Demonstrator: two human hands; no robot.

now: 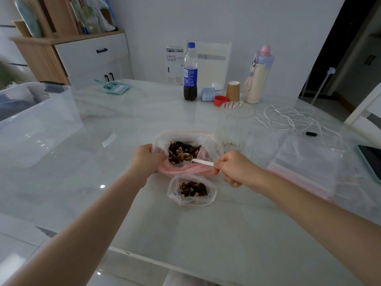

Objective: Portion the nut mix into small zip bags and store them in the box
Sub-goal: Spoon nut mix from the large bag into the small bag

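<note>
Head view: spoon [201, 161] in nut mix [181, 152].

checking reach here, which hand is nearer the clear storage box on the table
Left. The left hand grips the big bag's left edge, on the side toward the clear storage box. The right hand holds the spoon on the bag's far side from the box.

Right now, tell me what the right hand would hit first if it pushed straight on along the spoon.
Probably the nut mix inside the large bag; the spoon in the right hand already points into it.
</note>
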